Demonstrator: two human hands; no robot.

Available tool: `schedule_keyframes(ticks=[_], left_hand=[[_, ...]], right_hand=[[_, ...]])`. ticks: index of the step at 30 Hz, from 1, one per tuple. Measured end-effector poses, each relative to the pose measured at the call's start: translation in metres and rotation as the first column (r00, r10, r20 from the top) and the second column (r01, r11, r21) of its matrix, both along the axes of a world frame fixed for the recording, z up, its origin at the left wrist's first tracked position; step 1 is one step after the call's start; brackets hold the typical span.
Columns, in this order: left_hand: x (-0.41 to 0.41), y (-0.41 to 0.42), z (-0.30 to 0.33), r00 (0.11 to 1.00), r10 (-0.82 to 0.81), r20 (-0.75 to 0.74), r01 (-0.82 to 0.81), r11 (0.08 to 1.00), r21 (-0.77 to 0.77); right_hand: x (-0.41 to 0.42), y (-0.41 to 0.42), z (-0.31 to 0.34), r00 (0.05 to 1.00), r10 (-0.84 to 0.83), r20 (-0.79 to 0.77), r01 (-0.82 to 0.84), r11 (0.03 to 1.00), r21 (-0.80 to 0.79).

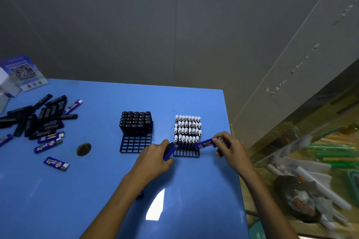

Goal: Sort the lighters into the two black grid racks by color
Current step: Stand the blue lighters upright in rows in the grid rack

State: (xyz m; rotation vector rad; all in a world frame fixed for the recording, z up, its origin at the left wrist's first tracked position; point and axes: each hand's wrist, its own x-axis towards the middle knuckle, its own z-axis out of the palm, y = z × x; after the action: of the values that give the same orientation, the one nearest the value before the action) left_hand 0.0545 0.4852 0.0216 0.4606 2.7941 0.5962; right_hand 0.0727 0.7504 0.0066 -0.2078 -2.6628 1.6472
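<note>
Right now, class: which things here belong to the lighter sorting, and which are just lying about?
Job: left hand and right hand, each holding a blue lighter; left rack; right rack; loose lighter pile.

Lying about: QR card; white boxes.

Blue table point(97, 190) against grey panelled wall point(174, 25) — dim light.

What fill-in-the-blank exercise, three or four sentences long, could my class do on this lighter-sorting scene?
1. The left rack holds lighters with ____ tops.
2. The right rack holds lighters with ____ tops.
3. Each hand holds a ____ lighter: the left hand one, the right hand another.
4. The loose pile of lighters lies to the ____ of both racks on the blue table.

Missing words: black; white; blue; left
</note>
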Motion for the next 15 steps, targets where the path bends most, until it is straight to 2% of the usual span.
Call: schedule_keyframes(ticks=[5,15], left_hand=[[-0.005,-0.003,0.0,1.0,-0.016,-0.002,0.016,1.0,-0.022],[-0.005,-0.016,-0.001,1.0,-0.025,-0.011,0.025,1.0,0.005]], right_hand=[[0.0,-0.009,0.009,1.0,0.007,-0.026,-0.009,0.999,-0.041],[0.003,-0.027,0.0,0.999,-0.009,0.035,0.01,0.999,-0.044]])
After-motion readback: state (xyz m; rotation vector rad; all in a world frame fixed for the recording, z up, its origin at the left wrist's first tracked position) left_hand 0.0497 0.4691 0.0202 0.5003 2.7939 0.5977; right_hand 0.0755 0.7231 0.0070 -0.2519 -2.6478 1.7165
